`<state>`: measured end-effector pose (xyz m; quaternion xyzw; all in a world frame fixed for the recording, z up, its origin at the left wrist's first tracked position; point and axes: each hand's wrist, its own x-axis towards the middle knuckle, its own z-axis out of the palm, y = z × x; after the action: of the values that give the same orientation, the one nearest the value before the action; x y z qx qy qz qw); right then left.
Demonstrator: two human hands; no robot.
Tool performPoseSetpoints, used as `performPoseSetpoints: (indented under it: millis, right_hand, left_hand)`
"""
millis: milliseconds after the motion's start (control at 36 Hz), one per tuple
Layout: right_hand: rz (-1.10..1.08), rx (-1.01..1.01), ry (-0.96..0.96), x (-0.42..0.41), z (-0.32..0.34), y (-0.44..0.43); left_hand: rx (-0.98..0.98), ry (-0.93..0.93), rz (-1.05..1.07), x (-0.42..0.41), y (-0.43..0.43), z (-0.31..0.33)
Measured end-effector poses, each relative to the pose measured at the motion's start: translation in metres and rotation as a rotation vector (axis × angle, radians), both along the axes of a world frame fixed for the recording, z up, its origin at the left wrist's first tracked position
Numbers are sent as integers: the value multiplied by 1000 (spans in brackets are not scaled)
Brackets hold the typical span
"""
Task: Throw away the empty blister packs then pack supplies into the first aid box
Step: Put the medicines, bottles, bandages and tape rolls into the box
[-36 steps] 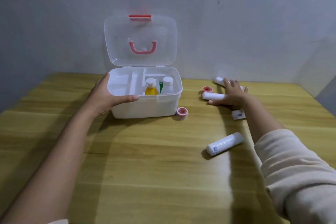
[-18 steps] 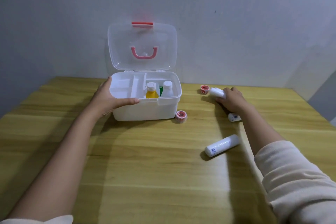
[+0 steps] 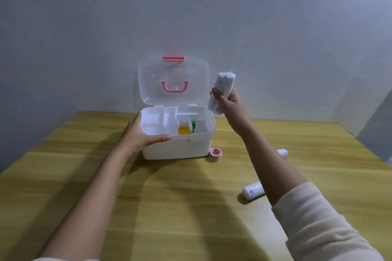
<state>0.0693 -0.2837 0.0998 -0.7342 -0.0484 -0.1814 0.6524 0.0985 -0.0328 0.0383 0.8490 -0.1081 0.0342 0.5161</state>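
Note:
The white first aid box (image 3: 180,148) stands open on the wooden table, its clear lid (image 3: 174,80) upright with a pink handle. Inside, on the right side, are a yellow bottle (image 3: 184,128) and a white bottle (image 3: 200,126). My left hand (image 3: 140,135) grips the box's front left corner, thumb along the rim. My right hand (image 3: 228,101) is raised beside the box's right end, shut on two white bandage rolls (image 3: 222,89) held upright. No blister packs are in view.
A small pink tape roll (image 3: 216,154) lies at the box's front right corner. One white bandage roll (image 3: 253,192) lies on the table under my right forearm, another (image 3: 283,152) further back. A grey wall stands behind the wooden table (image 3: 169,207).
My right hand closed on two bandage rolls at the table's back right and lifted them up toward the box. My left hand has stayed on the box.

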Motion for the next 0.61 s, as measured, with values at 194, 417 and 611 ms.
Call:
performPoseSetpoints:
  millis: [194, 417, 611]
  right_hand:
    - [-78, -33, 131, 19, -13, 19]
    - [-128, 45, 149, 36, -18, 20]
    - [-138, 21, 196, 48, -22, 25]
  left_hand:
    - [6, -5, 13, -2, -1, 0]
    - [23, -13, 11, -2, -1, 0]
    - [22, -36, 22, -4, -3, 1]
